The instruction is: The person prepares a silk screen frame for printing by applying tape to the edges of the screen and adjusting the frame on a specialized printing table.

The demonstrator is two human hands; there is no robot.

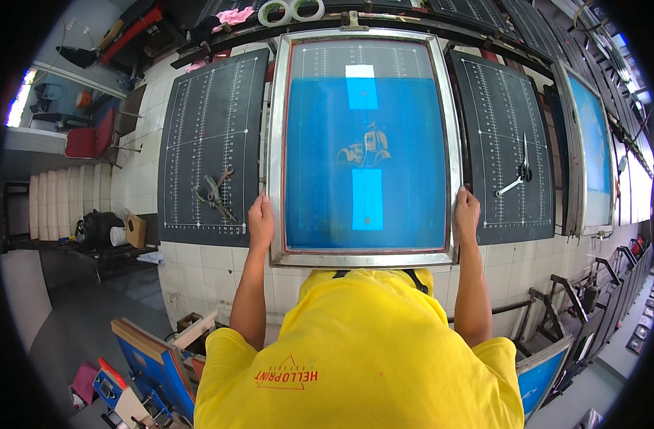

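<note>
Two hands have the large framed screen (363, 150) by its metal sides, low down: our left hand (261, 220) at the lower left of the frame's border, our right hand (467, 213) matching it on the lower right. Both look closed on the side rails, though we cannot see the fingertips underneath. The screen fills the centre of the picture, its blue mesh facing up, its far end at a metal clamp (352, 20) at top centre. We cannot tell whether it rests on the dark board whose ruler marks show through.

To handle it well, we judge, both sides want equal effort, since a twist could strain the far end. We do best gripping metal only and sparing the mesh, and checking the two bright rectangles (367, 199) against the ruler lines.

For room, the sides are tight. The left board (209, 118) sits just beside our left knuckles, with pliers (212, 196) lying on its lower part; the right board (502, 100) crowds our right knuckles, with a spanner (510, 188) at right of centre. Sideways swings therefore risk knocks, and a straight lift looks safer. Toward the bottom of the picture, the near rail ends just short of our yellow shirt (384, 350), so pulling back offers little space.
</note>
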